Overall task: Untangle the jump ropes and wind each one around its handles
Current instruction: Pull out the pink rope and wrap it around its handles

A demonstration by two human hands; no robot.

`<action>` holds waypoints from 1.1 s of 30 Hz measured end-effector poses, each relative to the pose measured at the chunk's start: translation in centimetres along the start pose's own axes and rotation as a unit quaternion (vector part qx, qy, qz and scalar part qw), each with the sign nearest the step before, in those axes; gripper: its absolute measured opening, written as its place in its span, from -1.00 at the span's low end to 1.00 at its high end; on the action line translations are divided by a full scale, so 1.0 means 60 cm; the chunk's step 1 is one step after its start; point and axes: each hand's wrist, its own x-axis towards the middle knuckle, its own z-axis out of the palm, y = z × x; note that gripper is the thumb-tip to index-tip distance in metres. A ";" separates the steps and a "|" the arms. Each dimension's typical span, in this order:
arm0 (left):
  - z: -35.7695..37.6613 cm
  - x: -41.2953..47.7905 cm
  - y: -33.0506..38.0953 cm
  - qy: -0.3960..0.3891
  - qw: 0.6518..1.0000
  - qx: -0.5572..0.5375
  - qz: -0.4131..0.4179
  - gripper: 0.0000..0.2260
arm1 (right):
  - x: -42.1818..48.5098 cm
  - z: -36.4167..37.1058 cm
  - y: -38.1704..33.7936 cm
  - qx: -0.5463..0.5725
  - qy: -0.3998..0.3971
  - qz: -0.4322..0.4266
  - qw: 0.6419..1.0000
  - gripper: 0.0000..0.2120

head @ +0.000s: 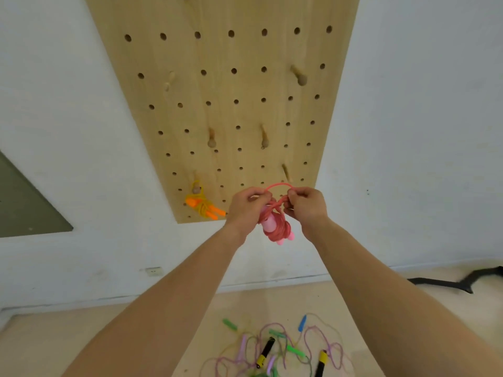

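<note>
Fingers [258, 195] of both hands are curled, pinching a loose loop of the pink rope [275, 227] between them. Nearest, on the floor, lies a tangle [277, 349] of green, purple, blue and black-and-yellow ropes. Farther out, the left hand [246, 206] and right hand [309, 205] hold the pink bundle up before the wall; its long axis hangs almost upright, handle ends pointing down and a little right. Beyond, on the pegboard [217, 91], a wound orange rope [202, 205] hangs from a low left peg [196, 189].
</note>
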 end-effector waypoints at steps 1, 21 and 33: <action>0.011 0.019 -0.006 -0.017 1.000 0.026 0.001 -0.92 | 0.023 -0.011 0.009 -0.005 0.001 0.006 1.000 -0.84; 0.175 0.343 -0.199 0.080 0.993 0.084 -0.017 -0.88 | 0.388 -0.035 0.166 -0.072 -0.020 -0.045 0.996 -0.87; 0.173 0.397 -0.215 0.066 0.993 0.096 -0.018 -0.91 | 0.438 -0.033 0.163 -0.109 -0.075 -0.071 0.989 -0.87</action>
